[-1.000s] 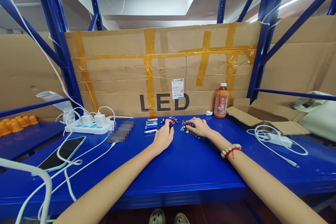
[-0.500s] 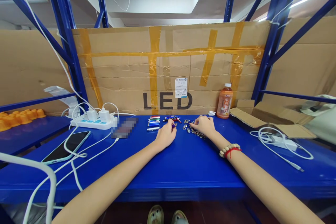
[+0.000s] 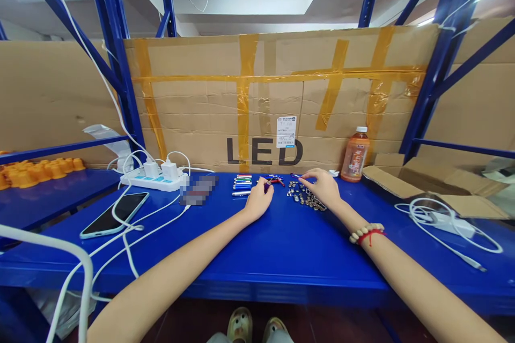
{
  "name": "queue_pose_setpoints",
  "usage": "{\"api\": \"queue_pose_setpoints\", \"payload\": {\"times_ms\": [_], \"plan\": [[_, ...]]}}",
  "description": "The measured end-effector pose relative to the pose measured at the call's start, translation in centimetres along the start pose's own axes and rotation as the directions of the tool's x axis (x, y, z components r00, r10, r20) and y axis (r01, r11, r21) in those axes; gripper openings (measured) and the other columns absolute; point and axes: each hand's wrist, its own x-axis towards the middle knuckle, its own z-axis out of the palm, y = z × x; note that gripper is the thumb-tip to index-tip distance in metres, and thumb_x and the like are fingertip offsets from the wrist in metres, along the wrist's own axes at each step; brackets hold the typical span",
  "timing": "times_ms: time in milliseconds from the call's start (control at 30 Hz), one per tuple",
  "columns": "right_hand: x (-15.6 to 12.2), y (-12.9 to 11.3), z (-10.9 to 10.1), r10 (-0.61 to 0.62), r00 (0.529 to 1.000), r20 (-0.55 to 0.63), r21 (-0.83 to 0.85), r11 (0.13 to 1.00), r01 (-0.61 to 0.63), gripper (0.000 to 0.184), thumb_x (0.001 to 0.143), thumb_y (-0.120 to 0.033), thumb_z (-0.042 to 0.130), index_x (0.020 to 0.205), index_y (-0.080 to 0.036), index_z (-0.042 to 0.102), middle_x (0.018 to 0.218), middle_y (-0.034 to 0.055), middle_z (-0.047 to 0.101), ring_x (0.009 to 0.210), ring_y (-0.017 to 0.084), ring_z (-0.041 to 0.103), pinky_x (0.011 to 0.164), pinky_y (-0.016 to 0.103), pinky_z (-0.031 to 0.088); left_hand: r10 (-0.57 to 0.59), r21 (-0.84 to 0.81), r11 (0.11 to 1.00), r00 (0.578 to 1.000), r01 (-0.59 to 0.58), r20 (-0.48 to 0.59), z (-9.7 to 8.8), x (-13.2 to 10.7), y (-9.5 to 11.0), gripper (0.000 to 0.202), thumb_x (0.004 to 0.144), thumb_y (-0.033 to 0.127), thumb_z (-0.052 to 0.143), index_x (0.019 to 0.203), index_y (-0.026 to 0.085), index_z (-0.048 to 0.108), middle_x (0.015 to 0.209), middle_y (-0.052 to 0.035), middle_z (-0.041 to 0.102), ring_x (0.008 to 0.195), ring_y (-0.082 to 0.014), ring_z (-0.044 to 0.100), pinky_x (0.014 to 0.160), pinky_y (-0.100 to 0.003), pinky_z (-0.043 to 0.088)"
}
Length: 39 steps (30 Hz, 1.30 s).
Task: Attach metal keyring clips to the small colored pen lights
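Observation:
My left hand (image 3: pixel 258 201) is closed, pinching a small purple piece (image 3: pixel 266 186) whose kind I cannot make out. Beside it lies a neat row of slim coloured tubes (image 3: pixel 242 185), the front one silver. Just behind the fingertips are loose blue and red pieces (image 3: pixel 277 181). My right hand (image 3: pixel 324 188), a beaded bracelet on its wrist, pinches a slim piece with a purplish tip (image 3: pixel 295 176). Below those fingers spreads a pile of small metal rings and clasps (image 3: pixel 308 198), partly covered by the hand.
Along the back stands a taped cardboard sheet (image 3: pixel 201 118). An orange drink bottle (image 3: pixel 354 155), an opened carton (image 3: pixel 426 182) and a coiled white cable (image 3: pixel 446 225) are on the right. A power strip (image 3: pixel 161 179), phone (image 3: pixel 116 214) and white cords occupy the left.
My right hand has lifted off the metal pile, and a slim purplish-tipped piece now shows in its fingers. My left hand stays pinched on the purple piece. The view has shifted slightly.

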Motion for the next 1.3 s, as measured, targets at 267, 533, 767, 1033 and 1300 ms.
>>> {"api": "queue_pose_setpoints", "payload": {"times_ms": [267,533,767,1033,1300], "plan": [[-0.5,-3.4,0.8,-0.387,0.922,-0.036,0.230,0.894,0.384,0.019,0.075,-0.037,0.055,0.074,-0.022,0.067,0.091,0.0035,0.057,0.087,0.013,0.051,0.074,0.023,0.042,-0.017,-0.304,0.953,1.000,0.013,-0.009,0.0,0.5,-0.3,0.016,0.082,0.029,0.039,0.071,0.017,0.037,0.056,0.0043,0.050,0.054,-0.0094,0.046,0.056,-0.021,0.034],[-0.9,-3.8,0.8,-0.405,0.914,0.010,0.266,0.882,0.388,0.023,0.074,-0.040,0.056,0.088,-0.023,0.064,0.091,0.0024,0.057,0.083,0.011,0.052,0.068,0.020,0.042,0.018,-0.312,0.950,1.000,-0.021,-0.014,0.2,0.8,-0.8,0.007,0.079,0.016,0.039,0.072,0.017,0.037,0.057,0.0044,0.049,0.056,-0.0095,0.046,0.057,-0.021,0.034],[-1.2,-4.5,1.0,-0.468,0.868,0.165,0.220,0.876,0.430,0.030,0.083,-0.036,0.043,0.104,-0.023,0.059,0.090,0.0031,0.060,0.076,0.010,0.055,0.064,0.019,0.038,0.122,-0.187,0.974,0.991,-0.129,-0.050,0.1,0.5,-0.5,0.010,0.080,0.018,0.038,0.070,0.017,0.036,0.059,0.0046,0.045,0.058,-0.0097,0.045,0.059,-0.022,0.034],[-1.5,-4.9,0.8,-0.468,0.849,0.247,0.153,0.884,0.442,0.019,0.080,-0.026,0.046,0.078,-0.015,0.061,0.070,0.0027,0.058,0.061,0.009,0.048,0.057,0.018,0.030,0.254,0.049,0.966,0.967,-0.254,-0.004,0.3,0.3,-0.5,0.005,0.080,0.015,0.038,0.076,0.019,0.038,0.069,0.0024,0.049,0.065,-0.0119,0.047,0.059,-0.022,0.032],[-1.4,-4.8,1.3,-0.498,0.835,0.233,0.163,0.866,0.472,0.020,0.081,-0.024,0.044,0.072,-0.013,0.058,0.064,0.0030,0.054,0.058,0.008,0.043,0.058,0.018,0.029,0.264,0.078,0.961,0.965,-0.264,0.010,0.2,0.3,-0.6,0.004,0.081,0.017,0.038,0.078,0.020,0.038,0.070,0.0020,0.049,0.065,-0.0125,0.047,0.060,-0.022,0.032]]}}
